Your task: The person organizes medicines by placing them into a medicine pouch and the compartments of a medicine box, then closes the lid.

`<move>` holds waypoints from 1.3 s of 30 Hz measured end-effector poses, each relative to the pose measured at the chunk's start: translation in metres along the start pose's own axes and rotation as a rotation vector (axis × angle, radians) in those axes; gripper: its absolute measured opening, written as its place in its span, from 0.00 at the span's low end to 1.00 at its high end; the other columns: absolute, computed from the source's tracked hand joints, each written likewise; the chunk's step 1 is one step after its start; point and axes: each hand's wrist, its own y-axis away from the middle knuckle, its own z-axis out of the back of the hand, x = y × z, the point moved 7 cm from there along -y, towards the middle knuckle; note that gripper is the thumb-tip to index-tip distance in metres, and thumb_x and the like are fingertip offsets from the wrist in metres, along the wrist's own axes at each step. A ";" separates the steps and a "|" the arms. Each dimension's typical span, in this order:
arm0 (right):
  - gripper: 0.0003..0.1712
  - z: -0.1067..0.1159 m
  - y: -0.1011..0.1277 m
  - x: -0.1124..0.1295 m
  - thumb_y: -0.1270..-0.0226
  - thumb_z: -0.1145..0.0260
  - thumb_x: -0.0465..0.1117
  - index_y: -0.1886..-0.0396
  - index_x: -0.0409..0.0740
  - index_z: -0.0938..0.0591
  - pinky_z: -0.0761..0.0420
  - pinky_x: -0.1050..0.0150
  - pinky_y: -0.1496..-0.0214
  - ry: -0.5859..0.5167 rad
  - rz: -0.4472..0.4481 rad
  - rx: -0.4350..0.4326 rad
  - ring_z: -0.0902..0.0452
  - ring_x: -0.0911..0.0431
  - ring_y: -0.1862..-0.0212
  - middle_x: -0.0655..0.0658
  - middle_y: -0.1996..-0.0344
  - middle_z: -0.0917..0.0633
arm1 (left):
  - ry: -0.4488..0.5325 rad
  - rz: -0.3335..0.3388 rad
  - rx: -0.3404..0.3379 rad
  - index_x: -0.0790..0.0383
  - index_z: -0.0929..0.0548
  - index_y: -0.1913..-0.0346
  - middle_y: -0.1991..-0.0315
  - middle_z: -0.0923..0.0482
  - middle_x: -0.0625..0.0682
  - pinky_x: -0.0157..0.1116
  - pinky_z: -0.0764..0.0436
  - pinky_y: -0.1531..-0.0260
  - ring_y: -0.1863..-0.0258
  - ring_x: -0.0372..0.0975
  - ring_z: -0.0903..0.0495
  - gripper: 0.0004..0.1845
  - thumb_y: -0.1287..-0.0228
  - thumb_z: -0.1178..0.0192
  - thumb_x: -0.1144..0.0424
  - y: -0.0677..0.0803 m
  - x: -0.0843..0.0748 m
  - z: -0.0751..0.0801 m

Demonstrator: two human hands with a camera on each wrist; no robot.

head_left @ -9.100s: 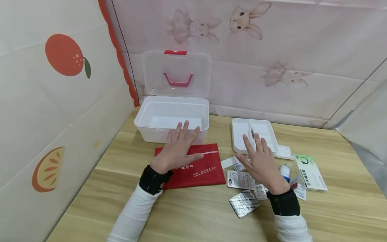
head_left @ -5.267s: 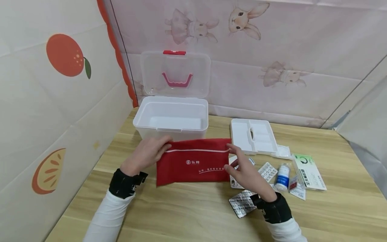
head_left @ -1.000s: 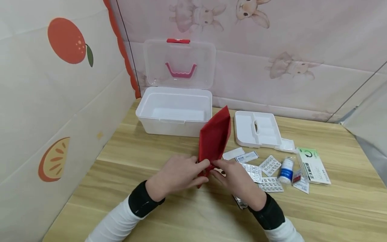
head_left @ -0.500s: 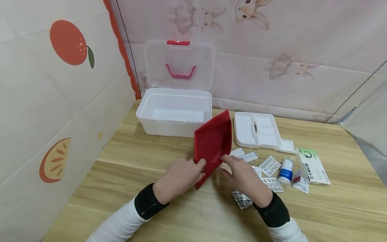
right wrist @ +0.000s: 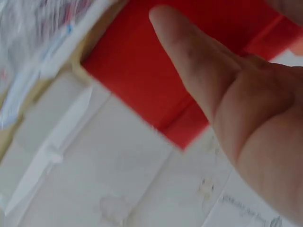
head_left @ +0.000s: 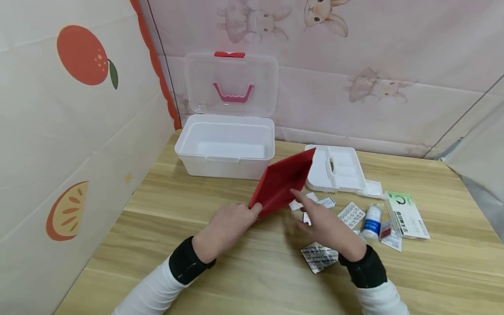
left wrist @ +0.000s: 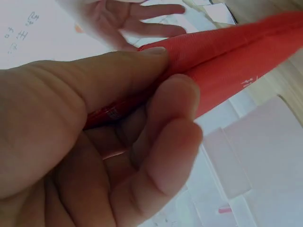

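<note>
The white box [head_left: 228,167] stands at the back left of the surface [head_left: 244,280], its clear lid raised. In front of it, the left hand [head_left: 228,229] pinches the near corner of the red pouch [head_left: 285,181] between thumb and curled fingers. The pouch is held tilted between the two hands, its far corner raised in front of the white tray [head_left: 348,170]. Right of the pouch, the right hand [head_left: 328,227] has its fingers apart and mostly straight, gripping nothing; a fingertip is at the pouch's right side, though the blurred right wrist view makes it hard to say whether it touches. A foil pill sheet [head_left: 320,257] lies below that hand, and farther right are a bottle [head_left: 372,221] and a green-and-white carton [head_left: 407,216].
</note>
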 end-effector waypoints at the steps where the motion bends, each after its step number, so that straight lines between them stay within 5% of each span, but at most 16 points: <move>1: 0.44 0.005 0.002 -0.003 0.37 0.28 0.36 0.26 0.43 0.40 0.16 0.50 0.52 -0.009 -0.010 -0.001 0.19 0.40 0.48 0.33 0.41 0.20 | 0.011 0.001 0.007 0.63 0.23 0.58 0.71 0.18 0.55 0.32 0.21 0.81 0.80 0.39 0.21 0.09 0.35 0.34 0.67 0.000 0.000 0.000; 6: 0.35 0.020 0.014 -0.027 0.40 0.26 0.36 0.36 0.39 0.32 0.17 0.50 0.53 -0.007 -0.131 0.075 0.19 0.41 0.50 0.33 0.47 0.19 | 0.112 0.009 0.025 0.63 0.23 0.58 0.74 0.19 0.54 0.28 0.25 0.81 0.82 0.36 0.24 0.12 0.36 0.32 0.61 -0.002 0.002 -0.001; 13: 0.28 0.002 0.019 -0.061 0.46 0.22 0.39 0.46 0.41 0.21 0.20 0.56 0.58 0.115 -0.338 0.274 0.26 0.53 0.61 0.43 0.57 0.18 | 0.221 0.046 0.031 0.63 0.25 0.59 0.79 0.25 0.50 0.26 0.32 0.83 0.86 0.33 0.33 0.14 0.36 0.32 0.58 -0.001 0.008 -0.006; 21: 0.26 -0.006 0.013 -0.065 0.50 0.20 0.39 0.49 0.42 0.18 0.20 0.55 0.58 0.173 -0.326 0.247 0.28 0.52 0.62 0.43 0.61 0.21 | 0.209 0.050 0.019 0.62 0.25 0.59 0.79 0.25 0.50 0.25 0.34 0.85 0.87 0.33 0.34 0.13 0.34 0.33 0.58 0.000 0.011 -0.008; 29: 0.05 -0.003 0.009 -0.061 0.29 0.41 0.34 0.60 0.38 0.20 0.26 0.59 0.68 0.181 -0.266 0.203 0.29 0.55 0.72 0.47 0.75 0.24 | 0.202 0.038 0.027 0.61 0.25 0.58 0.79 0.24 0.50 0.25 0.33 0.84 0.86 0.33 0.33 0.13 0.34 0.33 0.57 -0.002 0.010 -0.009; 39: 0.05 0.014 0.007 -0.065 0.31 0.42 0.29 0.58 0.34 0.21 0.25 0.59 0.73 0.240 -0.298 0.071 0.27 0.54 0.75 0.45 0.75 0.21 | 0.209 0.036 0.029 0.61 0.25 0.58 0.78 0.23 0.50 0.26 0.33 0.84 0.86 0.34 0.32 0.13 0.35 0.33 0.58 -0.003 0.011 -0.009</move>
